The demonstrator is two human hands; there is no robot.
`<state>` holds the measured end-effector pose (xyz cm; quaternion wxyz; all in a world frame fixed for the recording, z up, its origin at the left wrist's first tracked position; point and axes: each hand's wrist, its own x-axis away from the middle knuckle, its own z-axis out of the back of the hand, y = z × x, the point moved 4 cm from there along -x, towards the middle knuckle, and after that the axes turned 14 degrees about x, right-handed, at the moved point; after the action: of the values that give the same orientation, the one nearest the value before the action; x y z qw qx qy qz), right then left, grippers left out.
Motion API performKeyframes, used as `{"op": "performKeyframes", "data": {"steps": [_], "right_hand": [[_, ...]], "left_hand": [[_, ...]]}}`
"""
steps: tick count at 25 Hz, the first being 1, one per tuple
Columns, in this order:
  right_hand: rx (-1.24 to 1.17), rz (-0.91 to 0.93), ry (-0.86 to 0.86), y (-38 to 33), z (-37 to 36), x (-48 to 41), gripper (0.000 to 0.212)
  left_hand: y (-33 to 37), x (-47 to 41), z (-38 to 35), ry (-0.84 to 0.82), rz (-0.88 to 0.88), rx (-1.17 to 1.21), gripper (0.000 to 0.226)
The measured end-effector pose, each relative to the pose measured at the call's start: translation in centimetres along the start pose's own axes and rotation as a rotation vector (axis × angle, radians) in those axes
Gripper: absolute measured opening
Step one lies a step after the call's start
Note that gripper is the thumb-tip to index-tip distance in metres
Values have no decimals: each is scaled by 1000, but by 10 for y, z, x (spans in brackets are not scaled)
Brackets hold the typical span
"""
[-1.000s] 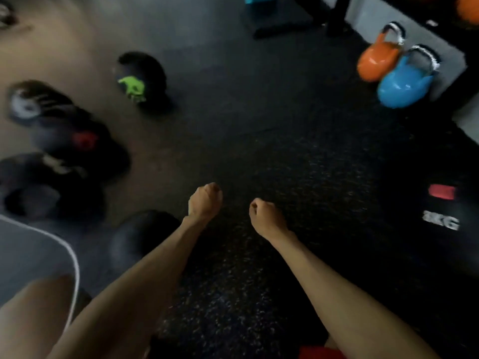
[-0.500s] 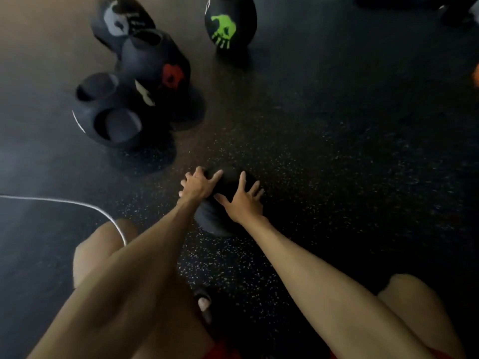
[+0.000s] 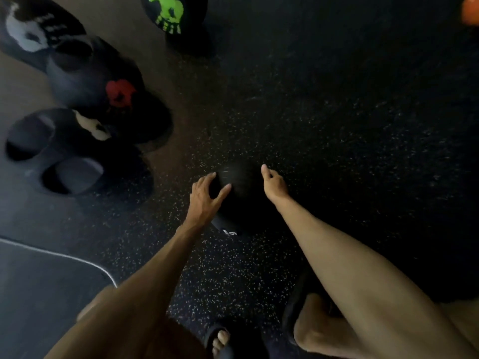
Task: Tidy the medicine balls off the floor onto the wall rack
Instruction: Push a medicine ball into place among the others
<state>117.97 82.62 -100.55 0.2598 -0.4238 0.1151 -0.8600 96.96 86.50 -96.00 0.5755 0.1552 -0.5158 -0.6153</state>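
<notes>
A plain black medicine ball (image 3: 239, 200) lies on the dark speckled floor in front of me, with small white lettering on its near lower side. My left hand (image 3: 204, 196) is against the ball's left side with fingers spread and thumb over the top. On the ball's right side, my right hand (image 3: 273, 183) cups it. Whether the ball is off the floor cannot be told. More black balls lie to the left: one with a green handprint (image 3: 176, 14), one with a white handprint (image 3: 31, 35), one with a red handprint (image 3: 108, 84). The wall rack is out of view.
A black ball with two grip holes (image 3: 64, 161) lies at the left, close to the red-print ball. A grey mat with a white line (image 3: 51, 275) covers the lower left. An orange kettlebell (image 3: 470, 11) peeks in at the top right. My sandalled feet (image 3: 220, 338) are at the bottom.
My hands went from loose fists above the floor to the top of the black ball, then slid to its two sides. The view has dropped closer to the floor.
</notes>
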Motion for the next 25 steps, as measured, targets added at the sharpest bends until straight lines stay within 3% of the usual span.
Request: {"op": "performKeyframes", "data": {"steps": [2, 4, 7, 9, 13, 16, 19, 21, 22, 25], "right_hand": [[-52, -28, -31, 12, 17, -17, 57], [-81, -33, 44, 29, 32, -21, 52], [-95, 107, 354, 54, 25, 3, 52], [-56, 255, 532, 59, 6, 32, 67], [-171, 188, 509, 63, -4, 31, 81], [-409, 145, 519, 71, 21, -2, 65], [-637, -70, 341, 107, 54, -51, 49], [-602, -145, 202, 126, 71, -62, 47], [-568, -136, 212, 129, 77, -61, 46], [-516, -64, 477, 115, 79, -38, 49]], "left_hand": [[8, -8, -19, 17, 26, 74, 71], [18, -20, -42, 2, 77, 119, 71], [44, -46, -63, 54, 168, 5, 78], [66, -66, -77, 54, 221, -108, 86], [88, -92, -98, 18, 220, -284, 76], [95, -97, -100, 50, -59, -255, 52], [85, -97, -104, -141, -302, -20, 45], [70, -100, -111, -245, -269, 2, 59], [68, -102, -116, -248, -191, 12, 70], [88, -107, -140, -218, -4, 111, 81]]}}
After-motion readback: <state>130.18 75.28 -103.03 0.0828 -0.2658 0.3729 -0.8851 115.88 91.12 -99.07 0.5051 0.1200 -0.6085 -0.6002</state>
